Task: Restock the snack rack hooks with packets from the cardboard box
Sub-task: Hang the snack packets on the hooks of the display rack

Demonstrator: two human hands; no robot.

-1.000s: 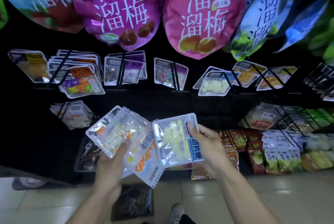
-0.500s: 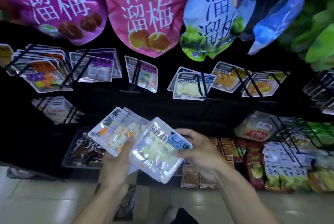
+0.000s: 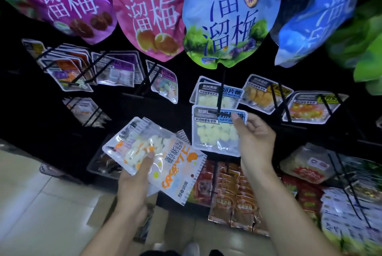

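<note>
While pinching milk-tablet packet (image 3: 216,131) w/ right hand (image 3: 255,142), threading onto hook (image 3: 219,112); gripping spare packets (image 3: 153,152) in left hand (image 3: 134,183). Next, prob needing hole lined up w/ tip.

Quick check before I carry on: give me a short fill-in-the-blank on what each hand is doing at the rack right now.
1. The right hand holds one packet of pale ____ candies at a black hook.
2. The left hand grips a ____ of packets.
3. Behind that hook hang packets of the ____ kind.
4. The big bag above the hook is mostly ____.

Missing: yellow; stack; same; blue
</note>
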